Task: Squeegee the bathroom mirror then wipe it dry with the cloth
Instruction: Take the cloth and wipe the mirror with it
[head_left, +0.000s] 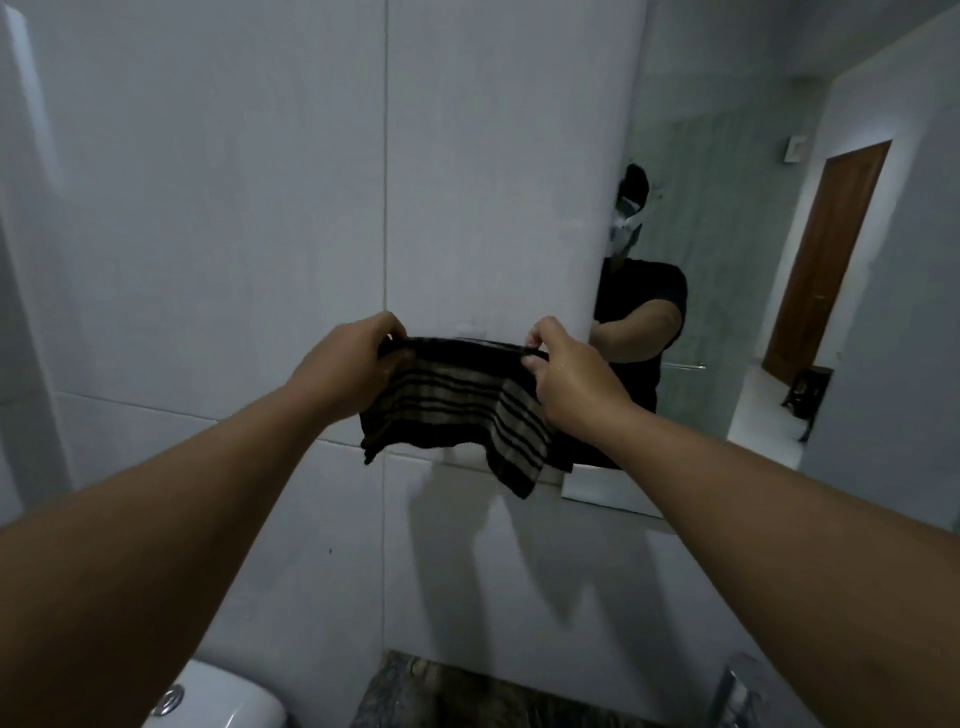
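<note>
A dark cloth (452, 410) with pale stripes hangs stretched between my two hands in front of the tiled wall. My left hand (348, 364) pinches its upper left corner. My right hand (566, 379) pinches its upper right corner. The cloth's lower edge droops, with one corner hanging lower on the right. The bathroom mirror (737, 249) is on the wall at the right, just beside my right hand, and it reflects a person in a dark shirt. No squeegee is in view.
White wall tiles (234, 208) fill the left and centre. A white toilet cistern (218, 701) sits at the bottom left, a dark stone counter (467, 696) at bottom centre, and a chrome tap (737, 686) at the bottom right. The mirror reflects a wooden door.
</note>
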